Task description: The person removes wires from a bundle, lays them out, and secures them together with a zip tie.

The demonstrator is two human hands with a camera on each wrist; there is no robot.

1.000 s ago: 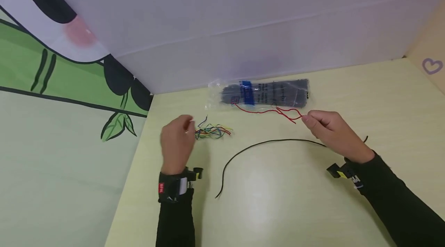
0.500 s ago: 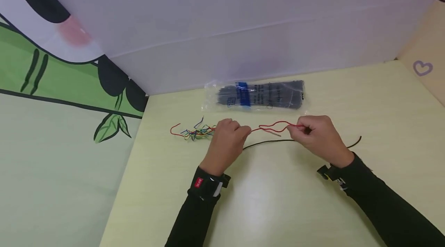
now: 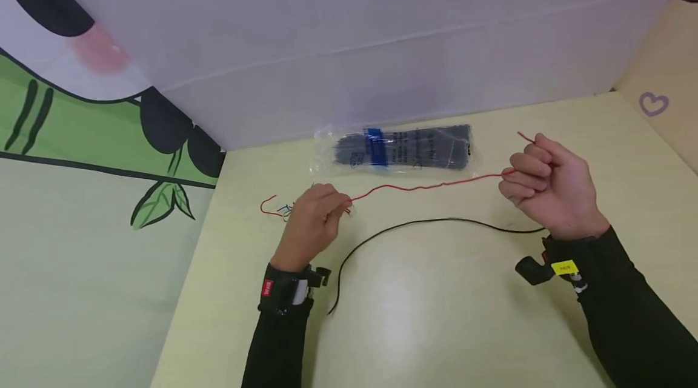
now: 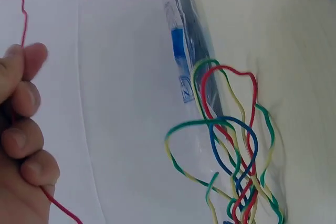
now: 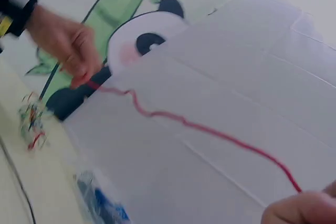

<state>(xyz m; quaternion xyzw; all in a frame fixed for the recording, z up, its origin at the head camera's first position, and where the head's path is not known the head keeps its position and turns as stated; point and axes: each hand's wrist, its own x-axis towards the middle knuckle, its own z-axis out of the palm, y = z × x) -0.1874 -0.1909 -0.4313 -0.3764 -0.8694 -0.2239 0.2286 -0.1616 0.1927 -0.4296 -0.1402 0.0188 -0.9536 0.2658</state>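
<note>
Compared with the earlier frame, the left hand [image 3: 311, 224] and the right hand [image 3: 558, 188] are being held farther apart, and the red wire [image 3: 417, 188], doubled over there, is being drawn out into a single, slightly kinked run. The wire is now being suspended between the hands, above the far part of the table [image 3: 425, 309]. Its left portion is being pinched between the left thumb and forefinger; the other fingers are being curled round it, a red tail showing below them. Its right portion is being gripped in the curled right fingers, a short red end projecting beyond them.

It is being judged that the pull should be light and even, with kinks smoothed from one pinch towards the other, and that the left hand should be lifted clear of the multicoloured wire bundle [image 4: 247, 182] to avoid snagging.

Outward, the bundle is lying at the left, partly hidden by the left hand in the head view. On the near side, a black cable [image 3: 449, 219] is lying in an arc; on the far side, a plastic bag [image 3: 422, 148] is resting near a pale panel [image 3: 382, 24].
</note>
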